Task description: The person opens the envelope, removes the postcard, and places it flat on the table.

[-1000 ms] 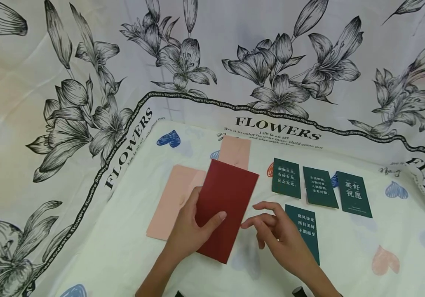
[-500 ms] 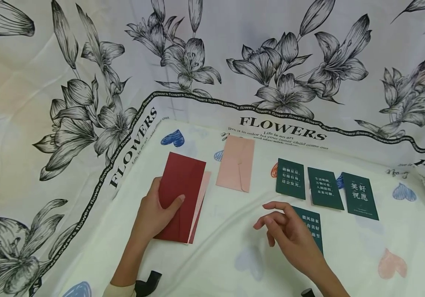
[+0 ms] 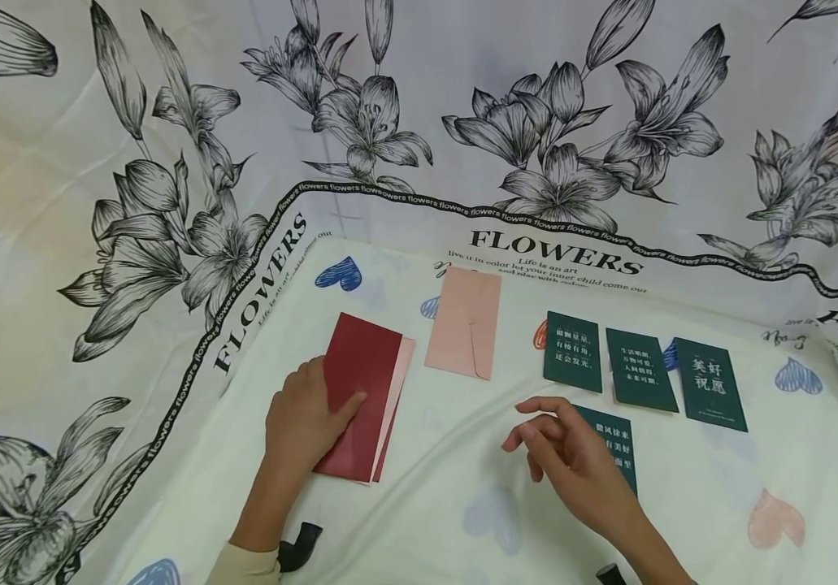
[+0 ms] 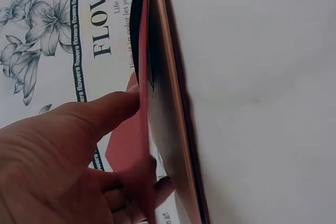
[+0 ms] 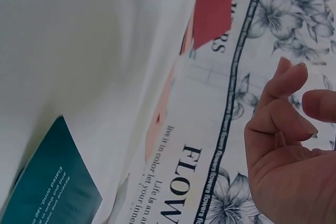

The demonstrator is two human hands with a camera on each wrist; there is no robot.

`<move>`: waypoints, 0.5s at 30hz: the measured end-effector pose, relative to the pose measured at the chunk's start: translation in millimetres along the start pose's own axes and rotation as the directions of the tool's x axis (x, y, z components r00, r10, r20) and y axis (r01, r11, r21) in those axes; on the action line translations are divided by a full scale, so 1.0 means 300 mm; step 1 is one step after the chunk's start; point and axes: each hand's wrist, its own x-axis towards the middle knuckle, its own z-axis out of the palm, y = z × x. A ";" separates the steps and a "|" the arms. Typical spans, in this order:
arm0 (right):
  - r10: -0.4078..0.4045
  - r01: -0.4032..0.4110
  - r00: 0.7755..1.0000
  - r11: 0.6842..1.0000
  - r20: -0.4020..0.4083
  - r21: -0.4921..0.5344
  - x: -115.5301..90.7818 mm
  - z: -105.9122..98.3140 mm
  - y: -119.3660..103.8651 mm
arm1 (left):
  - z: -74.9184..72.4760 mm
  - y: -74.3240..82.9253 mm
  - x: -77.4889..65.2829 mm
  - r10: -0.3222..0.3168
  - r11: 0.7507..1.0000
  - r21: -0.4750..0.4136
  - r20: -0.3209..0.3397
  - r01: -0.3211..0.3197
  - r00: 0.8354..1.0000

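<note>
My left hand point(image 3: 305, 426) grips a dark red envelope point(image 3: 367, 357) by its left side, thumb across the top face and fingers at the edge. A pink envelope point(image 3: 400, 378) and another red envelope point(image 3: 384, 463) show as strips beneath its right side. From the left wrist, the held envelope point(image 4: 143, 77) appears nearly edge-on, raised from the stack point(image 4: 176, 77). My right hand point(image 3: 572, 463) hovers with loosely bent fingers and holds nothing. It overlaps a green card with white lettering point(image 3: 618, 443) in the head view.
A pink envelope point(image 3: 462, 321), flap up, lies at the middle back. Three more green cards point(image 3: 572, 351) form a row to its right. A white cloth with printed hearts point(image 3: 777, 516) covers the table, and a flower-printed curtain point(image 3: 550, 187) stands behind.
My left hand has carried the red envelope leftward from the middle, over the left pink one, then turned and tipped it slightly. The middle pink envelope is now uncovered. My right hand has barely moved.
</note>
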 end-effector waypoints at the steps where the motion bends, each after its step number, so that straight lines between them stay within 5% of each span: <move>1: -0.005 0.005 1.000 1.000 -0.001 -0.003 0.003 -0.004 0.001 | -0.002 0.004 0.000 0.005 0.999 0.044 -0.020 -0.004 1.000; 7: -0.031 0.031 0.999 0.999 0.007 -0.025 0.020 -0.020 0.005 | 0.000 0.017 -0.013 -0.009 0.984 0.175 -0.045 0.017 0.999; 15: -0.032 0.033 0.999 0.998 0.030 -0.058 0.053 -0.033 0.011 | -0.001 0.016 -0.023 -0.012 0.979 0.202 -0.039 0.020 0.999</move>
